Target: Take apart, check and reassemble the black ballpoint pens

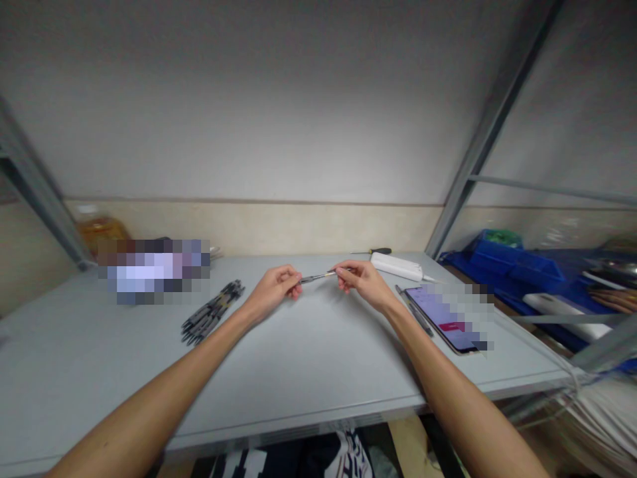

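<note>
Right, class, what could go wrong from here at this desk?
The slim pen-like piece pinched between the left hand and right hand might slip onto the desk. The pile of pens lies close to the left forearm, which could scatter it. The right forearm might nudge the lone pen beside the phone.

The grey worktop (298, 378) bore a pile of pens (212, 312) at nine o'clock, a screwdriver (382, 251) at one, a white power strip (398, 267) at two, and a single pen (417, 315) beside a phone (440, 317) at three.
</note>
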The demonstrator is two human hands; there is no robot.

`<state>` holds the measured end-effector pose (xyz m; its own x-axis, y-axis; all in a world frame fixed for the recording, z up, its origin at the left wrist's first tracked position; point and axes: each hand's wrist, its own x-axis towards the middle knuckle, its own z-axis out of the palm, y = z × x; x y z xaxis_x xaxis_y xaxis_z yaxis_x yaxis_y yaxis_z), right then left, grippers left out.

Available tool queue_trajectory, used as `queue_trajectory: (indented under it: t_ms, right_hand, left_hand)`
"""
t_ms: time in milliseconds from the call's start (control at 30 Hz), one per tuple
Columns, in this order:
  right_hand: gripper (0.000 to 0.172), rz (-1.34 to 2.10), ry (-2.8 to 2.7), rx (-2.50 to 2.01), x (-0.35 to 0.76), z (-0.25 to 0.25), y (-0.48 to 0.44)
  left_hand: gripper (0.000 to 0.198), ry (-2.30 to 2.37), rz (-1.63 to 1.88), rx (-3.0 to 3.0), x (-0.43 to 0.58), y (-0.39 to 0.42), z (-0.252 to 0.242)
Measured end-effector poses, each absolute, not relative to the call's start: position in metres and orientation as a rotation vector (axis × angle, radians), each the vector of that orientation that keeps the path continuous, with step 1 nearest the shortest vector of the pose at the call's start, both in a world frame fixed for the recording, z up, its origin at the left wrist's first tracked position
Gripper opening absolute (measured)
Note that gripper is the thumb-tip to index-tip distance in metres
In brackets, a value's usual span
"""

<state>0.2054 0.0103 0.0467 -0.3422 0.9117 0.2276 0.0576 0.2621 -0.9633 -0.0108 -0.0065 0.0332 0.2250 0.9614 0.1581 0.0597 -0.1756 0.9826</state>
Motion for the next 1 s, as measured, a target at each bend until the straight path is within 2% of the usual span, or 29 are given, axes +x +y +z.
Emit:
queue_trajectory:
  t_ms: [167,300,633,833,1000]
  right_hand:
    - [0.034,1.059,-1.696,-0.884,0.202,0.047,0.009]
    - [0.033,1.024,-1.729,-0.907,0.202,0.045,0.009]
    - [0.033,1.087,-1.671,-0.963,0.204,0.047,0.009]
    - [0.032,1.208,-1.458,-0.899,0.202,0.046,0.010]
    - [0.029,1.293,-1.174,-0.767,0.200,0.046,0.013]
  left_hand:
    - [0.038,0.979,0.825,1.260,-0.012,-0.006,0.031]
    - [0.035,0.961,0.907,1.369,-0.013,-0.003,0.024]
    - [0.032,1.336,1.070,1.841,-0.007,-0.007,0.025]
    - [0.033,1.240,1.088,1.888,0.000,-0.012,0.024]
    - [0.030,1.043,0.903,2.134,0.010,-0.024,0.023]
